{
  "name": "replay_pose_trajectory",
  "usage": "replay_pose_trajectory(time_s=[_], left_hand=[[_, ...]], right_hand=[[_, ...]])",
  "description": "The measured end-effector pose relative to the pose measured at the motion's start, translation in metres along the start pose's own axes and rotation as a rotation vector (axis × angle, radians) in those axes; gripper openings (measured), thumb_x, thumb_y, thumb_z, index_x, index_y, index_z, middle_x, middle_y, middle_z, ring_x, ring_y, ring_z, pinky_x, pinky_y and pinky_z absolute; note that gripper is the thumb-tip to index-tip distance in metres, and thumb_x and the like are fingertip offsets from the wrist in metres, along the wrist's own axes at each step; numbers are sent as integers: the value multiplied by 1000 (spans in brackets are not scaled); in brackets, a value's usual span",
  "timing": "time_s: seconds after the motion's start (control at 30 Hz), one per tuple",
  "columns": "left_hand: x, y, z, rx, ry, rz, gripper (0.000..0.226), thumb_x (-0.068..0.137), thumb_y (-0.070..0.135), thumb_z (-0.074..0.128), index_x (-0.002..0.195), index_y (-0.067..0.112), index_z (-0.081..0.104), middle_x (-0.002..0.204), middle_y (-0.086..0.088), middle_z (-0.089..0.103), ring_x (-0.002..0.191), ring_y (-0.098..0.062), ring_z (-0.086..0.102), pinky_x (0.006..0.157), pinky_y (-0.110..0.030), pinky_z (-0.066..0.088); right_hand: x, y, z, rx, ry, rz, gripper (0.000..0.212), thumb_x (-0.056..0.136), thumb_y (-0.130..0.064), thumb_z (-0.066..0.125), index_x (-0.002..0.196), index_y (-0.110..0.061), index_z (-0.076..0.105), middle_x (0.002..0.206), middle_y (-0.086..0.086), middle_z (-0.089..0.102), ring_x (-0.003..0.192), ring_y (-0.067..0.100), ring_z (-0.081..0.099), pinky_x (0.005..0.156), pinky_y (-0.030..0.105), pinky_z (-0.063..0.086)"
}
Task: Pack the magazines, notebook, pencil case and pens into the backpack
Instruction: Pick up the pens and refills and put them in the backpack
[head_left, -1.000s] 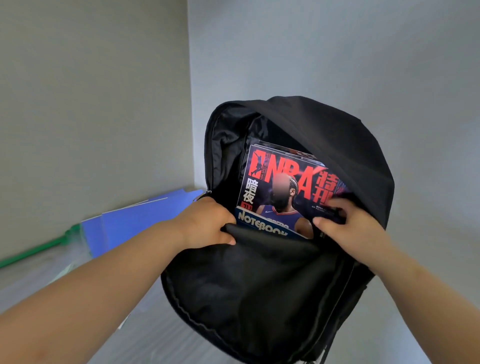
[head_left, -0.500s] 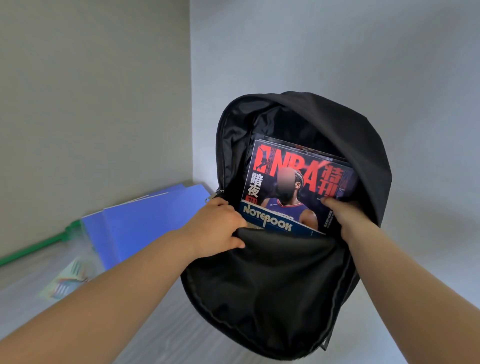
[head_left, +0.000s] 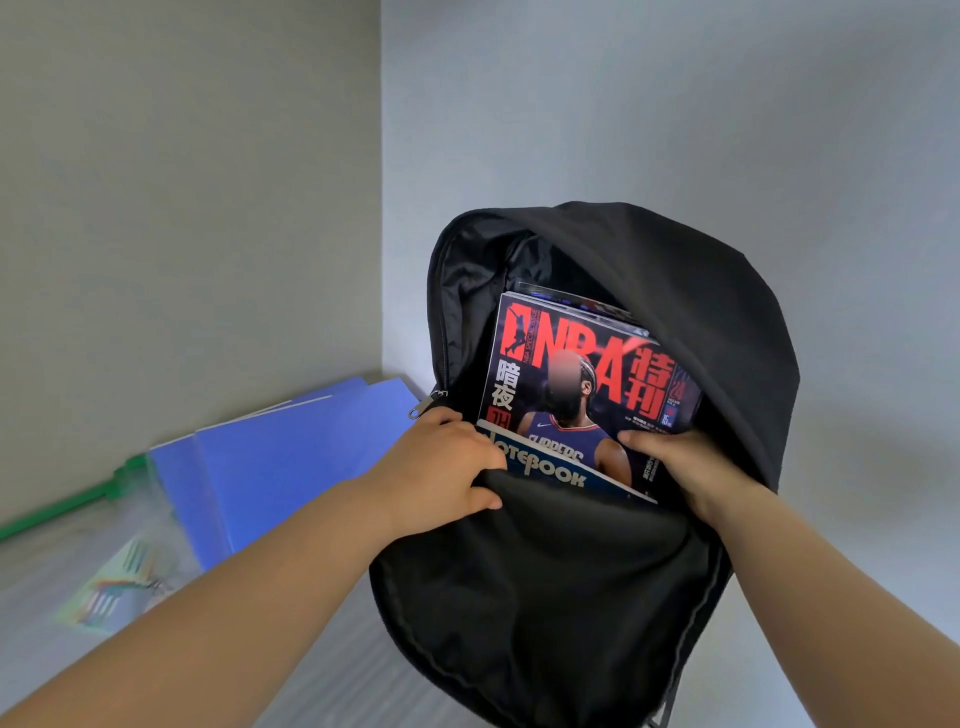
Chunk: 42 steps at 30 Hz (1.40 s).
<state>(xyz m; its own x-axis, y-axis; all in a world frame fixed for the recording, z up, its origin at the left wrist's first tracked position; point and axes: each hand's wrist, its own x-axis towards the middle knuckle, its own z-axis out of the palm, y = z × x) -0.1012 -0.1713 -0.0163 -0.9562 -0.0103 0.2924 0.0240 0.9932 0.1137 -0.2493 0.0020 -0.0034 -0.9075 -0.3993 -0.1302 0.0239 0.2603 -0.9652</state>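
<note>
1. Soft, even light fills the scene, with no hard shadows or glare.
2. The magazine cover (head_left: 582, 374) is sharp and readable.
3. The backpack (head_left: 701, 332) interior is dark, with little detail.
4. The lower left is smeared; the colourful item (head_left: 117, 587) there may be a pouch.
5. Wide-angle stretching lengthens both forearms towards the bottom corners.

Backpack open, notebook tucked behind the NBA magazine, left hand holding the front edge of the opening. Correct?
One thing is off: in the head view the notebook sits in front of the NBA magazine, not behind it. The rest holds: the backpack is open and the left hand holds the front edge of the opening.
</note>
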Motion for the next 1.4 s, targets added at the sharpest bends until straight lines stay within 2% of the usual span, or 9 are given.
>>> replay_pose_trajectory(time_s=[0.17, 0.3, 0.47, 0.6, 0.77, 0.93, 1.17, 1.23, 1.4], left_hand=[[-1, 1, 2, -21, 7, 4, 23, 84, 34, 56, 101, 19, 62, 104, 1, 66, 104, -15, 50, 100, -19, 8], [-3, 2, 5, -3, -7, 3, 25, 85, 35, 54, 104, 20, 60, 106, 3, 64, 107, -13, 48, 104, -21, 8], [-7, -2, 4, -8, -1, -3, 27, 86, 36, 53, 107, 22, 60, 108, 4, 64, 109, -13, 49, 103, -18, 6], [-15, -14, 1, -37, 55, -36, 27, 85, 37, 55, 107, 22, 61, 108, 5, 65, 109, -12, 50, 103, -18, 10], [-17, -14, -1, -58, 129, -47, 27, 84, 35, 57, 106, 20, 63, 107, 3, 67, 109, -15, 51, 102, -20, 16], [-15, -3, 2, -85, 134, -18, 29, 85, 37, 54, 110, 23, 61, 112, 3, 65, 113, -13, 48, 103, -17, 9], [-15, 5, 11, -127, 113, 45, 31, 86, 38, 51, 112, 25, 59, 112, 8, 65, 111, -8, 48, 99, -11, 1], [-15, 4, 14, -137, 116, 42, 32, 86, 40, 49, 115, 28, 57, 111, 10, 64, 111, -7, 47, 98, -10, 1], [-11, -1, 13, -190, 151, -8, 30, 84, 39, 54, 111, 27, 59, 107, 8, 64, 109, -7, 49, 93, -6, 1]], right_hand=[[1, 3, 0, -126, 0, -10, 34, 81, 6, 60, 114, 4, 56, 119, 24, 60, 74, 19, 54, 64, 24, 41], [5, 10, 1, -193, 70, -128, 39, 78, 4, 63, 117, 1, 56, 122, 23, 59, 100, 26, 56, 85, 26, 37], [0, 4, 6, -293, 26, -278, 39, 76, 2, 67, 113, -3, 60, 108, 12, 65, 94, 16, 55, 83, 24, 37], [-9, -29, 6, -440, -51, -459, 38, 71, 2, 71, 106, -9, 62, 93, -1, 64, 82, 11, 60, 63, 0, 43], [-10, -81, 11, -1006, -70, -594, 35, 71, -9, 68, 104, -10, 57, 101, 10, 68, 89, 27, 61, 73, 29, 44], [1, -97, 29, -1262, -228, -439, 26, 68, -6, 71, 86, -12, 53, 81, 9, 59, 70, 24, 53, 48, 20, 33], [27, -73, 55, -1671, -310, -324, 37, 71, -19, 68, 106, -19, 55, 99, 6, 63, 88, 26, 60, 66, 24, 40], [37, -66, 53, -1630, -304, -335, 28, 73, -22, 66, 98, -21, 55, 110, 5, 64, 92, 25, 59, 67, 24, 40], [51, -47, 29, -1327, -239, -368, 30, 69, -37, 72, 73, -23, 45, 92, 1, 64, 83, 23, 59, 62, 22, 36]])
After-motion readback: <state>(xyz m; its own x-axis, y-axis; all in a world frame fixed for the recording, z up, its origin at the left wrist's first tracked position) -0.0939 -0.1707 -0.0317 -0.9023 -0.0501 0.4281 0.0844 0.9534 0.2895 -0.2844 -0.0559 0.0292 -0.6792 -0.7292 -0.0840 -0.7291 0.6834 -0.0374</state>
